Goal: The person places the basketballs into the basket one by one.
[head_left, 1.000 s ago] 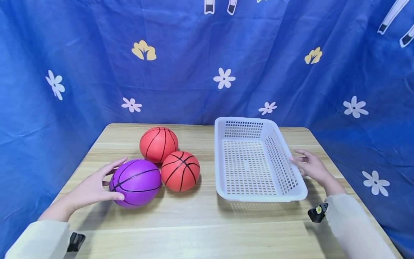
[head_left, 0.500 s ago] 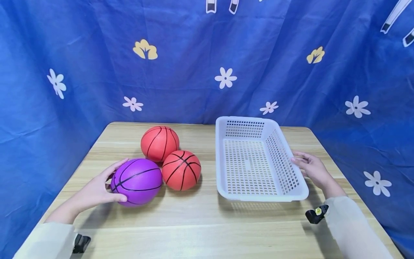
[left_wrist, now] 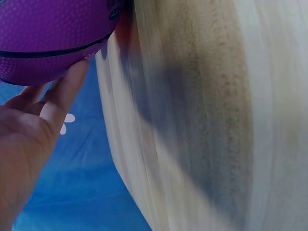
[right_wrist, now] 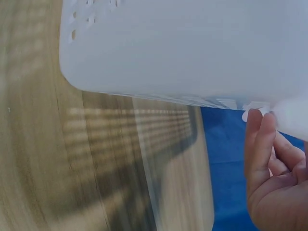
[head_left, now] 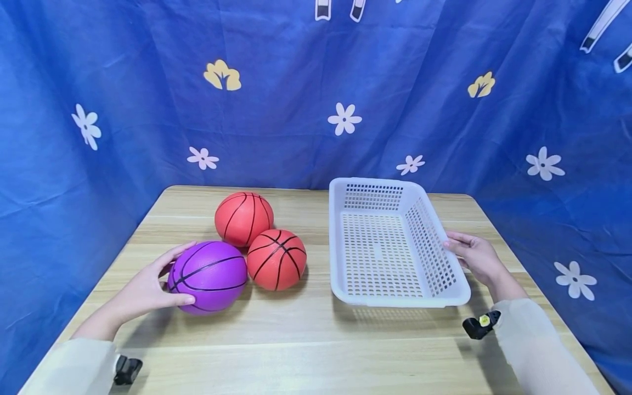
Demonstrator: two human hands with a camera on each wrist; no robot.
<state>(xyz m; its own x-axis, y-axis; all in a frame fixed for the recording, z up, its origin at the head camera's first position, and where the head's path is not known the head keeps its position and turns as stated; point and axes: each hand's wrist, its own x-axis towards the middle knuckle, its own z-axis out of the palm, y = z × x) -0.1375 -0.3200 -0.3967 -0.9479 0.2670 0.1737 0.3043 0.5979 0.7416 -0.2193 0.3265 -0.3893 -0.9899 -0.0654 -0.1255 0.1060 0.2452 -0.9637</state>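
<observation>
In the head view my left hand (head_left: 143, 291) holds a purple toy basketball (head_left: 209, 277) from its left side, thumb at the front and fingers spread behind. The left wrist view shows fingertips (left_wrist: 79, 72) pressed to its pebbled skin. On the right, my right hand (head_left: 476, 258) pinches the right rim of a white perforated plastic basket (head_left: 400, 301). Its thumb lies at the rim, and the other fingers (right_wrist: 262, 139) reach up under the edge in the right wrist view. Nothing lies inside the basket.
Two red basketballs sit beside the purple one: one farther back (head_left: 243, 219) and one to its right (head_left: 276, 260). Everything is on a wooden table (head_left: 276, 351). A blue patterned curtain (head_left: 281, 120) encloses the back and sides.
The whole head view has shifted slightly. My right fingers have drawn in a little at the basket's rim, while the left hand keeps its hold on the purple basketball.
</observation>
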